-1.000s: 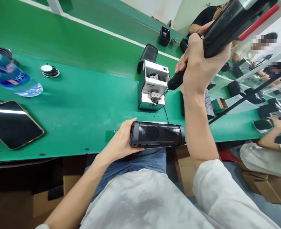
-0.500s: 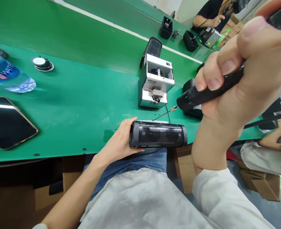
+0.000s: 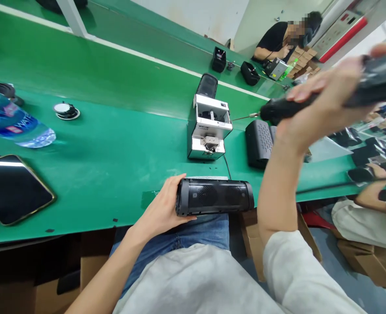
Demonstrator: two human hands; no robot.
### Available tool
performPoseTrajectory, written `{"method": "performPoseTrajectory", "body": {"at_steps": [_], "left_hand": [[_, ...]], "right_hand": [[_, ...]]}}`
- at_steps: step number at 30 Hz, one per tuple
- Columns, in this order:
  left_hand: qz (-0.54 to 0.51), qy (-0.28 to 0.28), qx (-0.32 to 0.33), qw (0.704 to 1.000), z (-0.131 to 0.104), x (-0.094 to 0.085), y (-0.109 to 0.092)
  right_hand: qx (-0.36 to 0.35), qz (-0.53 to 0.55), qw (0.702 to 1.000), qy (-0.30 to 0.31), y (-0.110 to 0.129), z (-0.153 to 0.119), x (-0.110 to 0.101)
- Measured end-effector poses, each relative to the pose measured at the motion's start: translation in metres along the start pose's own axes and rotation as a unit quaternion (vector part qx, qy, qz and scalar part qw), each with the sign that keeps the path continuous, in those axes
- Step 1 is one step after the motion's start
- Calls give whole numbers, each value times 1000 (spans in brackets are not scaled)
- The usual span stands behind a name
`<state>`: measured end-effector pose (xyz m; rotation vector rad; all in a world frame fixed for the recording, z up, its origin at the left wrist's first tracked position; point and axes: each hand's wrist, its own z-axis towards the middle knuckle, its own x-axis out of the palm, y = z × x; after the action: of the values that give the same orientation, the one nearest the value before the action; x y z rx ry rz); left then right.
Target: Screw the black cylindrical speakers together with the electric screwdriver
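Observation:
My left hand (image 3: 166,200) grips the left end of a black speaker (image 3: 217,197), thumb below and fingers above, at the table's front edge. My right hand (image 3: 323,100) is raised at the upper right, wrapped round a black electric screwdriver (image 3: 287,107), slightly blurred. The screwdriver's thin bit points left, its tip in front of the upper right side of a white screw feeder (image 3: 210,128). That machine stands on the green table behind the speaker. The bit is well apart from the speaker.
On the left are a water bottle (image 3: 19,117), a phone (image 3: 14,189) and a small round speaker part (image 3: 66,110). A grey-black housing (image 3: 258,144) stands right of the feeder. One person (image 3: 274,43) sits across the table; another person's arm (image 3: 371,192) is at the right.
My right hand has lifted the screwdriver up and away from the speaker, its bit now beside the screw feeder. My left hand keeps the speaker in place. The view has tilted upward.

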<state>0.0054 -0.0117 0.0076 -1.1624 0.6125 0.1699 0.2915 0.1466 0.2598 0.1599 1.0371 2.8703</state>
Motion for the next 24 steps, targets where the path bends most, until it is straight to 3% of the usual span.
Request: {"method": "performPoseTrajectory", "body": {"at_steps": [2, 3, 8, 11, 19, 24], "left_hand": [[7, 6, 2, 1000, 0, 1, 1], [9, 6, 3, 1000, 0, 1, 1], [10, 6, -6, 1000, 1, -1, 0], [10, 9, -8, 1000, 0, -1, -1], [12, 4, -9, 1000, 1, -1, 0], [9, 5, -1, 1000, 1, -1, -2]], "right_hand": [[-92, -7, 991, -97, 1, -9, 17], [-116, -16, 988, -101, -1, -14, 27], [-99, 15, 990, -96, -36, -29, 72], [-73, 7, 995, -74, -56, -34, 87], [4, 2, 999, -39, -67, -28, 85], [-16, 9, 998, -52, -38, -40, 82]]}}
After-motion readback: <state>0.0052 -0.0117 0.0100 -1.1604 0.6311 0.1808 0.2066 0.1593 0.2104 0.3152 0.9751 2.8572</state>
